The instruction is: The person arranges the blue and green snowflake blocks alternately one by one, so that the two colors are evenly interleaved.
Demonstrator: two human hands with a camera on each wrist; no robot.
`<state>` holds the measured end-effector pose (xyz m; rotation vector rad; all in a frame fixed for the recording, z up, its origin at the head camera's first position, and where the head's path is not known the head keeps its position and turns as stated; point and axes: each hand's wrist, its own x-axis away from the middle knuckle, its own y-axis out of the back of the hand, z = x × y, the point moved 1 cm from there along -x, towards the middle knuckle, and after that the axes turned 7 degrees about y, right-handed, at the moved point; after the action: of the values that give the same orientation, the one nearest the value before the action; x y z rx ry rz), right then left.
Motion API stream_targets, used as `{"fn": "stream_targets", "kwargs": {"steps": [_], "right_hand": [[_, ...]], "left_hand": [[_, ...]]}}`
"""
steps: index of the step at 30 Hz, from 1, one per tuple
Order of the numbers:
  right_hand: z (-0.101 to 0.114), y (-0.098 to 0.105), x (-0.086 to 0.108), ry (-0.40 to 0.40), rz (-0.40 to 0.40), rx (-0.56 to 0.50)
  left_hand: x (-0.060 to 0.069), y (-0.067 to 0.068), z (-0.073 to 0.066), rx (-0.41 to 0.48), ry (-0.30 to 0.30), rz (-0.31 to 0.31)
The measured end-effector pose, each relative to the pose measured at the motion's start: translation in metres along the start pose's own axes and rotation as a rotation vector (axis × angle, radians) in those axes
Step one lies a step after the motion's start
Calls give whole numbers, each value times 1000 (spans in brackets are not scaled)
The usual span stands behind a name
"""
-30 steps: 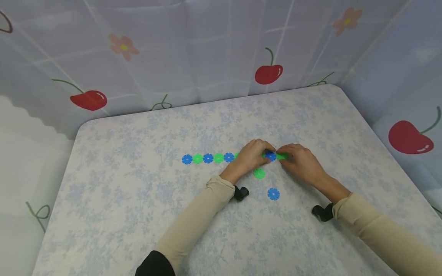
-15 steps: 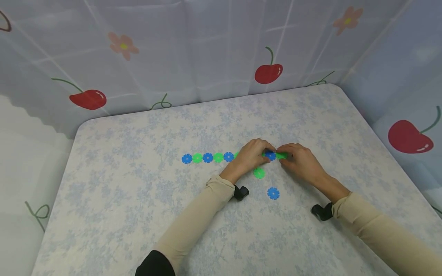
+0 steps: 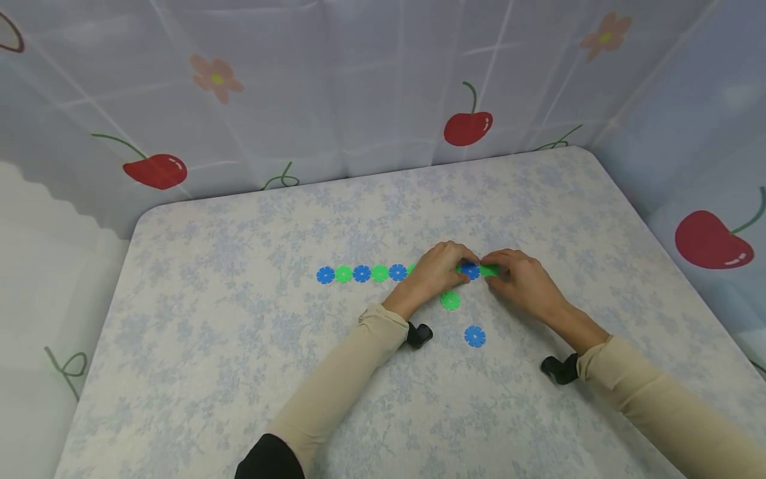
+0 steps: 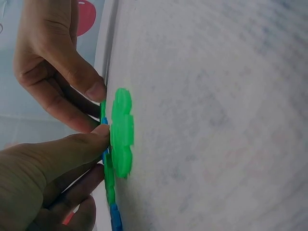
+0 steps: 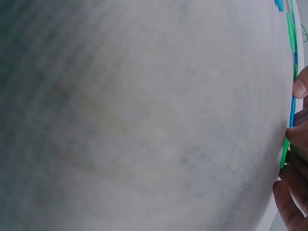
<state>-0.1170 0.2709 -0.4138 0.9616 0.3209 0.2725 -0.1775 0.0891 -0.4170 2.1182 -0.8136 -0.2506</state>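
Observation:
A row of flat, notched plastic discs shaped like flowers (image 3: pixel 362 274), alternating blue and green, runs across the table. Over the row's right part, my left hand (image 3: pixel 429 273) pinches a blue disc (image 3: pixel 471 271) between thumb and fingers and hides some discs beneath it. Beside it my right hand (image 3: pixel 528 285) pinches the green end disc (image 3: pixel 489 271), which meets the blue one's right edge. In the right wrist view that green disc (image 5: pixel 285 153) and the blue disc (image 5: pixel 292 111) are seen edge-on. Whether their slots are fully joined cannot be told.
A loose green disc (image 3: pixel 451 301) lies just in front of the left hand, and a loose blue disc (image 3: pixel 475 336) lies nearer. The table (image 3: pixel 239 372) has a pale floral cover. Behind it hangs a curtain (image 3: pixel 359 86) printed with cherries.

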Motion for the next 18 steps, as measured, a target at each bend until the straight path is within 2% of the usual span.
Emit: {"fn": "stream_targets", "kwargs": {"steps": [9, 14, 18], "right_hand": [[4, 3, 12, -7, -10, -5], [10, 3, 28, -66, 3, -18], [19, 0, 42, -50, -8, -54]], "left_hand": [[0, -1, -1, -17, 6, 4], [0, 0, -2, -16, 11, 6], [1, 1, -2, -30, 17, 4]]}}
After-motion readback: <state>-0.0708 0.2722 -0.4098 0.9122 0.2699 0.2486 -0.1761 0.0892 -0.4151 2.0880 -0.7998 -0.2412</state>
